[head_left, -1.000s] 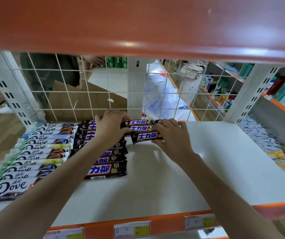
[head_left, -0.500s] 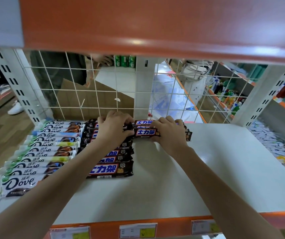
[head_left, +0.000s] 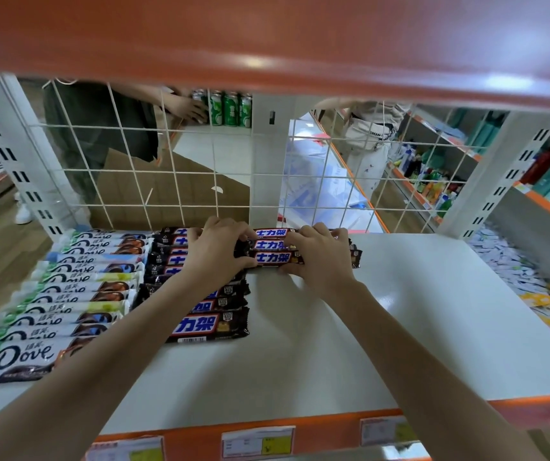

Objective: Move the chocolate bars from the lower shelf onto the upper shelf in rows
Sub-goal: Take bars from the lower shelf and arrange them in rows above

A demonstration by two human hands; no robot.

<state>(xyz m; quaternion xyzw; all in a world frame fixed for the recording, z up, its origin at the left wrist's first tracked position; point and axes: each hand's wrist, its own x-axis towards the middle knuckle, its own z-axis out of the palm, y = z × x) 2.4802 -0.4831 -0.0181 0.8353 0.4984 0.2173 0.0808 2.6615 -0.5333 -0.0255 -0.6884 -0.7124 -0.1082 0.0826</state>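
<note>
Three dark chocolate bars (head_left: 275,249) are held at the back of the white shelf (head_left: 400,321), just in front of the wire grid (head_left: 167,168). Their left ends are gripped by the left hand (head_left: 215,257), fingers curled over them, and their right ends are pinched by the right hand (head_left: 320,256). To the left, a finished column of the same bars (head_left: 200,307) and a column of white Dove bars (head_left: 64,294) are laid out. Judged from the wrappers, the bars would be light, fairly stiff and somewhat slippery; both ends are best held so that the stack stays square.
</note>
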